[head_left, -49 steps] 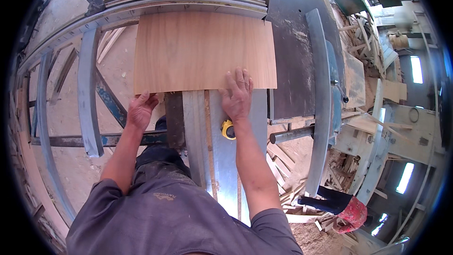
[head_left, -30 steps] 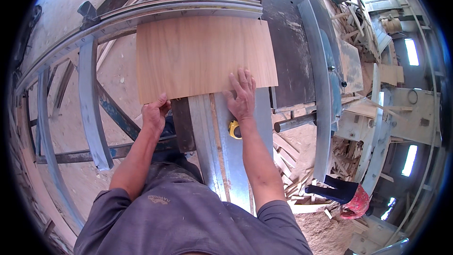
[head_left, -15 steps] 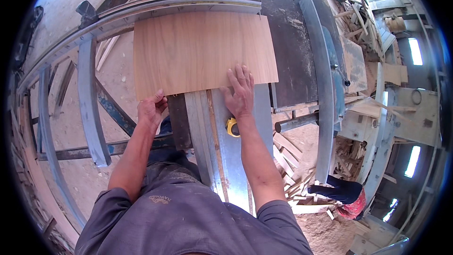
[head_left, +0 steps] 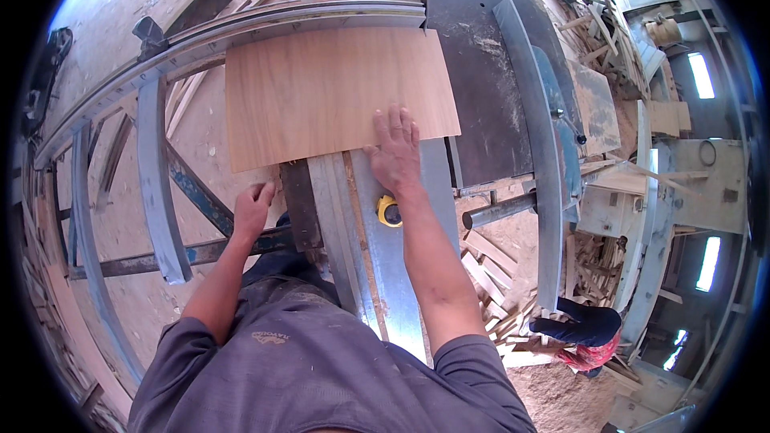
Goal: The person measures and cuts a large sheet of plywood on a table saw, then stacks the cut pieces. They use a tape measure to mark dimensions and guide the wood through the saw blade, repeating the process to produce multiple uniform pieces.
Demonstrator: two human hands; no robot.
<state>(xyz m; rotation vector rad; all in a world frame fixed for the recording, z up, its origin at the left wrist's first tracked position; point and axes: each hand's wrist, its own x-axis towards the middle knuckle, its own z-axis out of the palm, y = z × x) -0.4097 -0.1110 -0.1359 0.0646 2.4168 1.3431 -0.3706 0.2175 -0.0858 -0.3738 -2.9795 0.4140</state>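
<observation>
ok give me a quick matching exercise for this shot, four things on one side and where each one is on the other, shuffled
Things:
1. right hand
2. left hand
3. small yellow tape measure
4. flat rectangular brown plywood sheet

Places:
A. on the grey metal rail, beside the right wrist
B. lying against the curved metal fence
C. palm down on the sheet's near edge
D. below the sheet's near left corner, off the wood

Pairs: 1-C, 2-D, 3-A, 4-B

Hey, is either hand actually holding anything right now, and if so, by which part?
Nothing is gripped. The right hand lies flat, fingers spread, on the near edge of the plywood panel. The left hand is just below that edge; whether it touches is unclear.
</observation>
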